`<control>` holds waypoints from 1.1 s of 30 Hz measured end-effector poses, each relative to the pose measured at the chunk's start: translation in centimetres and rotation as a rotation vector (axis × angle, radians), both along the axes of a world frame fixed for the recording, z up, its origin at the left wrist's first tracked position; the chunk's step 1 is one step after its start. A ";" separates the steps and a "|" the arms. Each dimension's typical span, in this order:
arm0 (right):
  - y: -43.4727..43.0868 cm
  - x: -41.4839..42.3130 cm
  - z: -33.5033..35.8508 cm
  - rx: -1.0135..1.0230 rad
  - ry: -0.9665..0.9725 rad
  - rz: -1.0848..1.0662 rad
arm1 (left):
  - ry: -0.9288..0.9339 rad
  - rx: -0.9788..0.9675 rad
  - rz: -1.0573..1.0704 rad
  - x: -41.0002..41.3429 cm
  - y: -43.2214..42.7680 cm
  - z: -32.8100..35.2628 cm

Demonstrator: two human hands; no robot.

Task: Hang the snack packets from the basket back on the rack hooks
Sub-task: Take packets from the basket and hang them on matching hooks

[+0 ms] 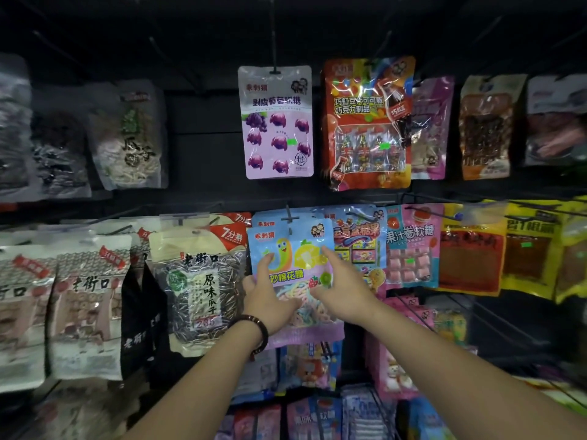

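Blue, glossy marshmallow packet (290, 249) against the middle row of the rack (203, 192), top edge right at the hook (289, 217); hole threaded or not, cannot tell. Pinched at its left edge by the left hand (265, 293), thumb on the front. Right hand (341, 290) laid on the face, fingers (324, 254) straight and released. Basket not in view.

Best kept flat and level, slid straight back along the hook, then let go 1 hand at a time.

Tight on both sides: sunflower seed bag (200, 281) touching on the left, candy packet (359, 236) overlapped on the right. Open room only toward the wearer.
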State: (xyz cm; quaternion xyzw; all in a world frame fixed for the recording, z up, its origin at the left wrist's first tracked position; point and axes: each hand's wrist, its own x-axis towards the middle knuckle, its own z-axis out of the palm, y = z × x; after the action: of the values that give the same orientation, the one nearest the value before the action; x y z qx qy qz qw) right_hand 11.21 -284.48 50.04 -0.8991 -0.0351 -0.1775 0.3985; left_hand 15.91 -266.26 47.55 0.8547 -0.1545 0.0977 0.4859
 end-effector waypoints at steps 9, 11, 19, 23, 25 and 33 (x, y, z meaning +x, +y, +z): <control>-0.5 -4.0 -4.7 -0.150 0.047 -0.063 | 0.001 0.036 -0.044 -4.2 1.2 -5.2; -0.1 -6.4 -9.0 -0.199 0.086 -0.088 | -0.023 0.130 -0.120 -7.2 1.7 -8.8; 1.2 -15.3 -34.0 -0.131 0.512 -0.109 | 0.242 0.491 -0.305 -15.5 6.5 -30.3; 1.0 -18.6 -46.0 0.042 0.871 -0.178 | 0.439 0.501 -0.326 -18.9 7.5 -38.5; 1.5 -20.6 -49.2 0.076 1.005 -0.210 | 0.516 0.505 -0.316 -20.3 7.9 -41.6; 4.1 -22.5 -57.5 0.126 1.151 -0.269 | 0.825 0.666 -0.221 -20.8 7.4 -51.4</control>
State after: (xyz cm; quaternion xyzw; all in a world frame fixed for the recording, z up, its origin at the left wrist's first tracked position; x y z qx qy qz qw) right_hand -11.24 -280.36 -7.42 -0.8219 0.3114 0.2881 0.3803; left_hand -4.91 -258.83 -3.89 0.9085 -0.0626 -0.3519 0.2164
